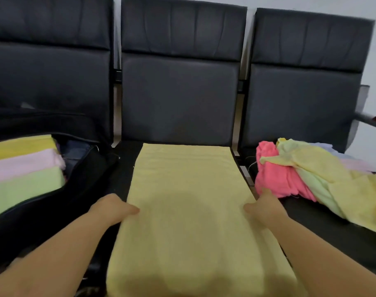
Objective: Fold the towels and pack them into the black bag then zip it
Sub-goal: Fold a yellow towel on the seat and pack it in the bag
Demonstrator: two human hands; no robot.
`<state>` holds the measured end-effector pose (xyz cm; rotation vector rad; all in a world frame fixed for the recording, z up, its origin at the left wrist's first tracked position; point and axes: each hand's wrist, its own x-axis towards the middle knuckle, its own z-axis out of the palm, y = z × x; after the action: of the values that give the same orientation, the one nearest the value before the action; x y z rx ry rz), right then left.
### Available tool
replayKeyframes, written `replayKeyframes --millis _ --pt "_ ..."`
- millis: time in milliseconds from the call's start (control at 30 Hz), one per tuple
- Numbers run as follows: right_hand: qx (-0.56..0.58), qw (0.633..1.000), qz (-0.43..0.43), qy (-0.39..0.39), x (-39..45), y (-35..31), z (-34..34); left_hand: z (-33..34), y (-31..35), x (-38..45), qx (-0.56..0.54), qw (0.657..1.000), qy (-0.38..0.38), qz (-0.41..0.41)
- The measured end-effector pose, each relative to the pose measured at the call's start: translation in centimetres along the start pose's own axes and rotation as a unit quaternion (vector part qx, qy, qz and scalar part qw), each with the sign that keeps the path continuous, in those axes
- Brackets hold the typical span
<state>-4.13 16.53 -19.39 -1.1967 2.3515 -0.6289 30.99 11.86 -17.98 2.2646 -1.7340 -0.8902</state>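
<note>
Head view shows your yellow towel (189, 211) spread lengthwise over the middle seat (122, 168), its near end hanging toward you. Your left hand (113, 207) grips its left edge and your right hand (263, 205) grips its right edge — both at about the same height, fingers curled under the cloth, thumbs on top, the towel's full width between them. On the left seat the black bag (86, 168) lies open, holding folded towels (24, 172) in yellow, pink and green layers. On the right seat a loose pile of towels (311, 174) waits — pink, pale green and yellow tangled together — just beside your right hand.
</note>
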Motion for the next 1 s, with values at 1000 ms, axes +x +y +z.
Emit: replayKeyframes --millis 1000 --pt "0.054 0.931 -0.045 -0.359 -9.2 4.9 -8.9 -3.5 -4.2 -9.8 -0.023 0.968 -0.184 0.167"
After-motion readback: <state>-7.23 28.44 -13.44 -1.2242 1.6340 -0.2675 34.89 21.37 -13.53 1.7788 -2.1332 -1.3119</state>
